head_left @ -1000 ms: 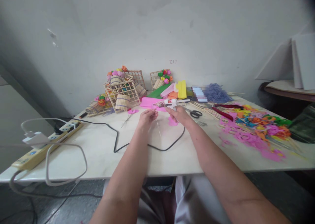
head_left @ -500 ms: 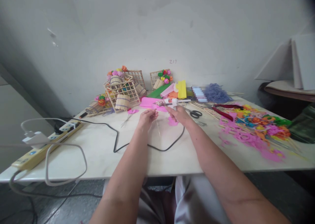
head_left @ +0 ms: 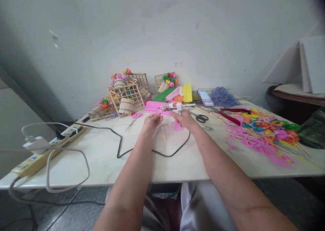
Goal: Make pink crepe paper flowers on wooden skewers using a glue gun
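Observation:
My left hand (head_left: 152,120) is closed in a pinch around a thin wire stem (head_left: 163,133) that slants down toward the tabletop. A bit of pink paper appears at its fingertips, though it blends with the pink paper behind. My right hand (head_left: 186,118) grips a white glue gun (head_left: 179,106), its nozzle end pointing left, just above my left fingertips. From the gun, a black cord (head_left: 175,153) loops across the white table (head_left: 142,170). Below the right fingers lies a loose pink paper piece (head_left: 178,126). Whether the nozzle touches the stem's tip I cannot tell.
Stick lattices with paper flowers (head_left: 126,95) stand at the back left. Folded pink crepe paper (head_left: 153,106), scissors (head_left: 202,118), red-handled pliers (head_left: 232,114) and purple yarn (head_left: 224,96) lie beyond my hands. Colourful scraps (head_left: 271,133) cover the right; a power strip (head_left: 48,149) sits left.
Both hands stay nearly in place, with the stem and the glue gun still held. The whole view has shifted very slightly.

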`<state>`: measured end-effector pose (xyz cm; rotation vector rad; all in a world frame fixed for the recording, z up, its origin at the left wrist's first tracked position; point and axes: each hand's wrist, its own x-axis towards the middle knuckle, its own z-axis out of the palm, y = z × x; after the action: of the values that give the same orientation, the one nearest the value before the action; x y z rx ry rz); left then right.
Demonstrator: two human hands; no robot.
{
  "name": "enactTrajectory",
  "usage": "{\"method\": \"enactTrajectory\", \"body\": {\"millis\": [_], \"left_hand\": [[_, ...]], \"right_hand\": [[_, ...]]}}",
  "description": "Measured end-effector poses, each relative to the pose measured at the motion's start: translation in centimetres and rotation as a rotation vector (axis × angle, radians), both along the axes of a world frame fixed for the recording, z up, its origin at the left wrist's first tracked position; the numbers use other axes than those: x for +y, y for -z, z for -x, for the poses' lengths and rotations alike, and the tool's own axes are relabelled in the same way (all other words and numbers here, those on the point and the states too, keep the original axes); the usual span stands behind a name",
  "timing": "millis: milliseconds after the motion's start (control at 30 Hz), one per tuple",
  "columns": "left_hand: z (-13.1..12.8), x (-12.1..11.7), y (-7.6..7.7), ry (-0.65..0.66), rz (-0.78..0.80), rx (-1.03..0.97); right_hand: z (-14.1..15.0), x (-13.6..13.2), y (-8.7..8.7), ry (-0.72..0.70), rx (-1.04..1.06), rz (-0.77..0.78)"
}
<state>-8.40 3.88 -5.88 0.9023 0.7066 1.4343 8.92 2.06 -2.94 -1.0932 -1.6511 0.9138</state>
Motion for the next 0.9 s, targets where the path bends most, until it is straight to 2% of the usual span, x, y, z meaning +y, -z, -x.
{"method": "enactTrajectory", "body": {"millis": [900], "left_hand": [[0.17,0.21,0.10,-0.060,-0.015,0.011]], "right_hand": [[-0.01,0.13,0.01,0.005,-0.128,-0.069]]}}
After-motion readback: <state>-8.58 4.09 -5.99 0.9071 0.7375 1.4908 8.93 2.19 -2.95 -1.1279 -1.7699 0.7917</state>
